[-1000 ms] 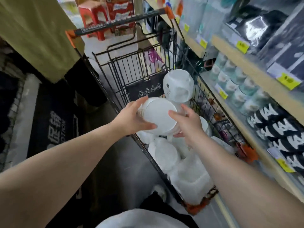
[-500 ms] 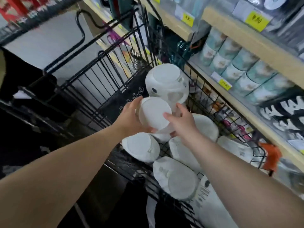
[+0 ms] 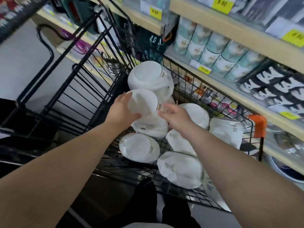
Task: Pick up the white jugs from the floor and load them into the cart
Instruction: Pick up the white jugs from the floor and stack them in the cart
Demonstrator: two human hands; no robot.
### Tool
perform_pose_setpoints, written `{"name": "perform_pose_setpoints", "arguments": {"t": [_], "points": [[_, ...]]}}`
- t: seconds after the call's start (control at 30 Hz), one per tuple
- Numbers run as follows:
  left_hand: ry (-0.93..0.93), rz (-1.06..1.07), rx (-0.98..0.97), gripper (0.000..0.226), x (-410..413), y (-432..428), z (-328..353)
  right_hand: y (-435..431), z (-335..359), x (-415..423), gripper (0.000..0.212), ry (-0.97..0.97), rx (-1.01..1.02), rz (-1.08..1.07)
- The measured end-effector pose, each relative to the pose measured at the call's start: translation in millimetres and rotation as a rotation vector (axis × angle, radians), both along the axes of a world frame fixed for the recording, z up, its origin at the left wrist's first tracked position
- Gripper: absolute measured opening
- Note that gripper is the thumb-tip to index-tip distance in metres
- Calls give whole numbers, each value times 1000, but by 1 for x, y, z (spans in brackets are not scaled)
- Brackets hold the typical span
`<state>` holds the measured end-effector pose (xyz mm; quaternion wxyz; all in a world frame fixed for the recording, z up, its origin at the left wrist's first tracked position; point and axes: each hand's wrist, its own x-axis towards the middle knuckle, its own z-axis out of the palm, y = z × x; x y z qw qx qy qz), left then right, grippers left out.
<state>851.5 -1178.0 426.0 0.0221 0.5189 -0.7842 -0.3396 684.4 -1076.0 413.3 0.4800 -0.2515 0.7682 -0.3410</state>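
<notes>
My left hand grips a white jug by its left side and holds it on its side over the black wire cart. My right hand is just right of that jug, fingers spread, its fingertips close to the jug's clip; contact is blurred. Several other white jugs lie in the cart: one stacked high at the back, one at the front left, one at the front and one by the right wall.
Wooden store shelves run along the cart's right side, with yellow price tags, pale green canisters and black-and-white packs. An orange bumper caps the cart's right corner. Grey floor lies to the left.
The view has tipped down and moved closer over the cart. The held jug has gone further into the cart, and my right hand has loosened from its right side.
</notes>
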Motion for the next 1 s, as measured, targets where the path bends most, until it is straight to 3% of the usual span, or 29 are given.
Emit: {"name": "perform_pose_setpoints", "arguments": {"t": [0.2, 0.33, 0.67, 1.0], "points": [[112, -218, -137, 61, -56, 54, 52, 64, 55, -32, 37, 144, -84, -58], [238, -361, -177, 53, -114, 123, 87, 153, 81, -68, 35, 311, -151, -202], [522, -670, 107, 34, -266, 386, 111, 467, 138, -155, 28, 536, -159, -570], [504, -1158, 255, 32, -406, 636, 115, 726, 144, -199, 30, 548, -52, -1096]]}}
